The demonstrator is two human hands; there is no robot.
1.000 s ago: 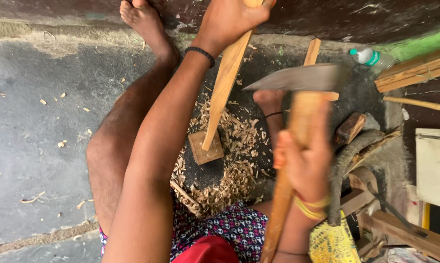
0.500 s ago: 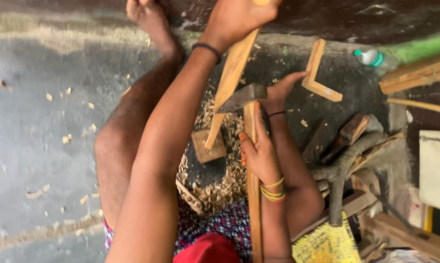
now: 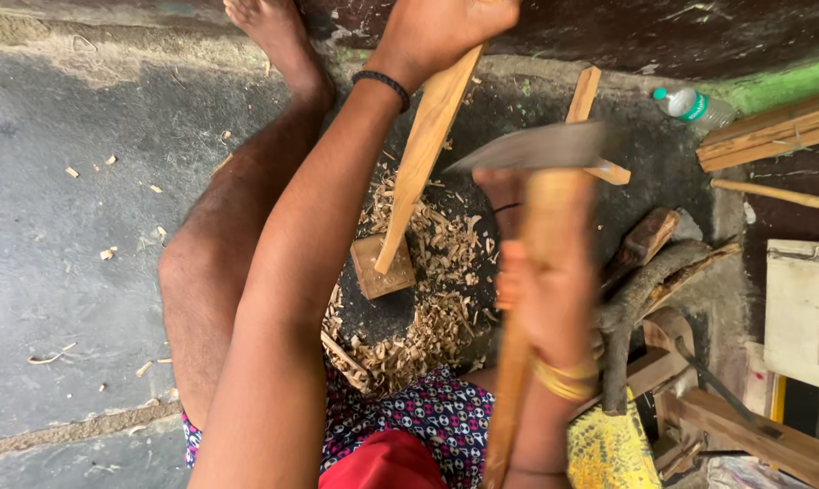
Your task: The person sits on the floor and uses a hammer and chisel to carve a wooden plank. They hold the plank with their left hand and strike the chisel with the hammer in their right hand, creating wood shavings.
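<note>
On floor: left hand (image 3: 446, 27) grips wooden stick (image 3: 423, 158) upright on block (image 3: 382, 267).
Right hand (image 3: 550, 290), fingers wrapped round raised adze (image 3: 536, 149) handle; shavings (image 3: 428, 308) around.

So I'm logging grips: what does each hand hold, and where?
Left hand grips the wooden stick at its top end; right hand grips the adze mid-handle.

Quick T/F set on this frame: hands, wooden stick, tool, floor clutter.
1. The left hand grips the top of the long pale wooden stick. True.
2. The stick's lower end rests on bare floor. False: it rests on the small square wooden block.
3. The right hand holds the wooden-handled tool with a grey metal blade. True.
4. The clear plastic bottle with a green cap stands upright. False: it lies on its side.
5. The floor near the block is free of shavings. False: wood shavings surround it.
</note>
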